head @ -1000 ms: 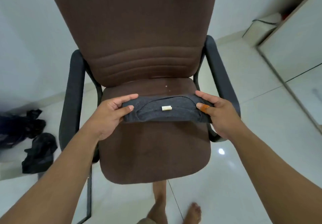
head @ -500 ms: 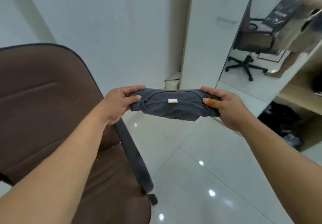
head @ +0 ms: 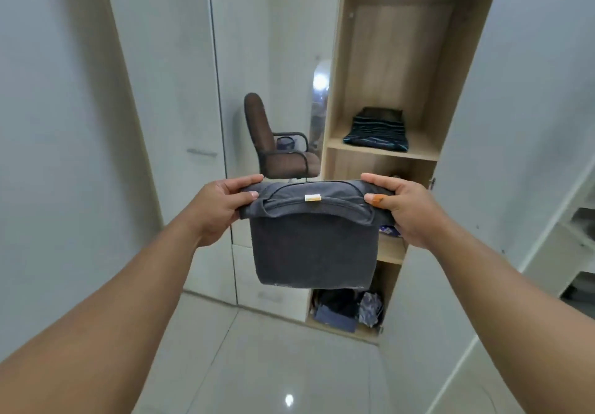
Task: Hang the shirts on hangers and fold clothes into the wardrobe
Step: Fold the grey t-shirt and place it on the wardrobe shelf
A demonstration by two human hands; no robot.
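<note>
Both hands grip folded dark grey shirt (head: 314,239) in front of wardrobe (head: 338,91): left hand (head: 222,209), right hand (head: 407,210) pinch its top corners.

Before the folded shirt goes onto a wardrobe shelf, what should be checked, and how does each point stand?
1. Both hands hold the shirt: ok. The left hand and right hand each grip an end of the folded grey shirt.
2. Fold intact: ok; the lower part hangs flat and even.
3. Wardrobe open: ok. The open compartment shows its shelves.
4. Room on the upper shelf: ok. The folded striped garment sits toward the right, with bare board to its left.
5. Room on the shelf behind the shirt: cannot tell, the shirt hides most of it.
6. Bottom compartment: not ok, the dark clothes fill it.
</note>
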